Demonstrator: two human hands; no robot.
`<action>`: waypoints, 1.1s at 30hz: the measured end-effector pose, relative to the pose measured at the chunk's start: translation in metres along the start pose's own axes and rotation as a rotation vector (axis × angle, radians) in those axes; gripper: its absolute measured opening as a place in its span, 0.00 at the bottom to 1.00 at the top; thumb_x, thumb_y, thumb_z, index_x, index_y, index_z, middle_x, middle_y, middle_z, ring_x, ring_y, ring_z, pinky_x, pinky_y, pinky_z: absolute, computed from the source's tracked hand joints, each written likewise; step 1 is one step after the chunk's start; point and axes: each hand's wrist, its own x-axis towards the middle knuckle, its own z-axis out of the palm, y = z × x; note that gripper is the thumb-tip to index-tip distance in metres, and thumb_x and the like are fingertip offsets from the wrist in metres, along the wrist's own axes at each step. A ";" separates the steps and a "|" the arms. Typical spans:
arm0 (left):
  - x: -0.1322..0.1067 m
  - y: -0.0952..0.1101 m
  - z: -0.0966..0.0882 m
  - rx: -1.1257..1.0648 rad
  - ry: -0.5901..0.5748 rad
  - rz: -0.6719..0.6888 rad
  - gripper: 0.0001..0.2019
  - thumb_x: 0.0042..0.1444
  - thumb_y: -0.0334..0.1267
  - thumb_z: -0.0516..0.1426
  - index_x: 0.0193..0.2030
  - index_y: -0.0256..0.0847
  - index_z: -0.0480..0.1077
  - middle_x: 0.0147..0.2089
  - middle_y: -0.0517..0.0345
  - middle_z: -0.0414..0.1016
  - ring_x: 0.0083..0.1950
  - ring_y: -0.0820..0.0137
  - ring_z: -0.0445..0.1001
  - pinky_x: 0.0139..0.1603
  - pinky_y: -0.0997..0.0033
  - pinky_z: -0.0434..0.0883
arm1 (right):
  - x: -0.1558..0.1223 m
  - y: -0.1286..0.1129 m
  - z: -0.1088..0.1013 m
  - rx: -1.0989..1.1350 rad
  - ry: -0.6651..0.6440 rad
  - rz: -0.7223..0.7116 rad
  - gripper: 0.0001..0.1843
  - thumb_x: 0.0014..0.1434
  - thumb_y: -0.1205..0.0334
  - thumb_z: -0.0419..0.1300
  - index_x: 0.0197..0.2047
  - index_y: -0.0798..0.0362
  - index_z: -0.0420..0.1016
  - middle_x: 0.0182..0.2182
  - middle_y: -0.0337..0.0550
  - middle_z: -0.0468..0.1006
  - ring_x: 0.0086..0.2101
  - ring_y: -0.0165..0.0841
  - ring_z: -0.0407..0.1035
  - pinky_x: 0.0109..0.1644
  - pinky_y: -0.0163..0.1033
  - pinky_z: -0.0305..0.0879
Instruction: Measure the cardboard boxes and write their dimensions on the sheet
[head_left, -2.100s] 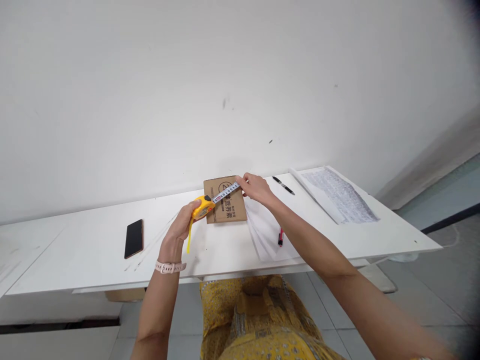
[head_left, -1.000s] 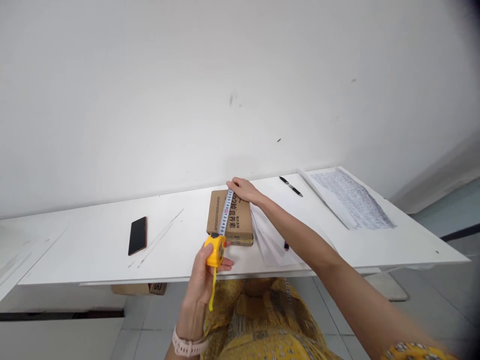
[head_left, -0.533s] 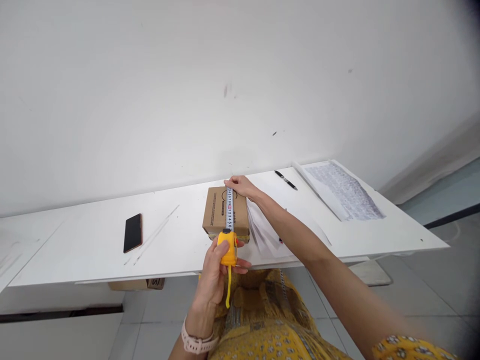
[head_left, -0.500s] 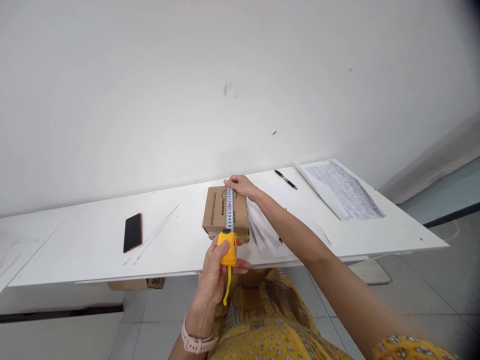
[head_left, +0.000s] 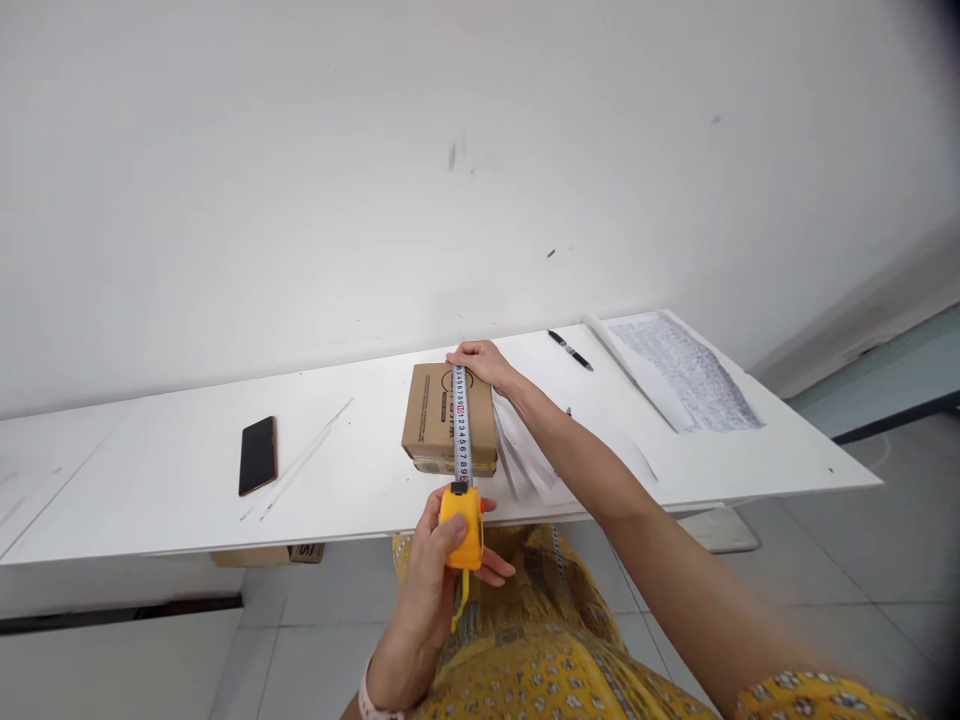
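A brown cardboard box (head_left: pixel 431 415) sits near the front edge of the white table. My left hand (head_left: pixel 431 560) is closed round a yellow tape measure (head_left: pixel 463 530), just in front of the box, with a yellow strap hanging from it. Out of the case runs the white tape blade (head_left: pixel 462 430), lying across the box's top from front to back. At the box's far edge, the fingers of my right hand (head_left: pixel 484 362) pinch the end of the blade. The blade's very tip is hidden under those fingers.
Left of the box lies a black phone (head_left: pixel 258 456) on the white table (head_left: pixel 172 470). Loose white papers (head_left: pixel 529 450) are partly under my right forearm. A pen (head_left: pixel 570 350) and a written sheet (head_left: pixel 682 370) lie farther right. The wall (head_left: pixel 337 200) stands behind.
My left hand has drawn the tape measure case toward me, past the box's front edge, so more blade shows. My right hand stays at the far edge. The view has shifted slightly.
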 end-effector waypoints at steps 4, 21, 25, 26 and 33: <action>-0.003 0.000 -0.004 0.011 -0.014 -0.006 0.27 0.53 0.56 0.63 0.53 0.41 0.66 0.53 0.45 0.76 0.26 0.66 0.81 0.24 0.72 0.75 | 0.008 0.009 -0.001 -0.037 0.013 -0.035 0.17 0.49 0.50 0.64 0.20 0.52 0.67 0.21 0.34 0.64 0.26 0.29 0.58 0.33 0.38 0.53; 0.001 0.003 -0.003 -0.027 -0.009 -0.010 0.31 0.55 0.54 0.62 0.61 0.42 0.64 0.52 0.45 0.78 0.25 0.67 0.80 0.25 0.70 0.76 | 0.011 0.014 -0.001 -0.043 0.037 -0.054 0.19 0.49 0.47 0.64 0.20 0.53 0.70 0.21 0.37 0.68 0.27 0.30 0.60 0.33 0.38 0.56; 0.001 0.004 -0.001 -0.027 0.006 -0.006 0.28 0.55 0.55 0.62 0.57 0.41 0.67 0.53 0.44 0.78 0.25 0.68 0.79 0.25 0.71 0.76 | 0.011 0.014 -0.001 -0.040 0.038 -0.053 0.18 0.48 0.47 0.64 0.20 0.53 0.70 0.21 0.37 0.68 0.27 0.30 0.60 0.33 0.38 0.56; 0.001 0.003 -0.001 -0.026 0.011 -0.006 0.27 0.55 0.56 0.62 0.56 0.40 0.68 0.53 0.44 0.78 0.25 0.68 0.79 0.25 0.71 0.76 | 0.011 0.014 0.000 -0.039 0.037 -0.051 0.18 0.48 0.47 0.64 0.20 0.53 0.70 0.21 0.36 0.68 0.26 0.30 0.60 0.33 0.38 0.56; 0.009 0.009 -0.001 -0.035 0.046 0.027 0.24 0.54 0.56 0.61 0.48 0.37 0.71 0.49 0.45 0.79 0.24 0.71 0.77 0.23 0.73 0.73 | 0.015 0.012 -0.001 -0.125 0.086 -0.059 0.16 0.49 0.50 0.62 0.20 0.52 0.66 0.22 0.37 0.68 0.27 0.31 0.60 0.34 0.38 0.55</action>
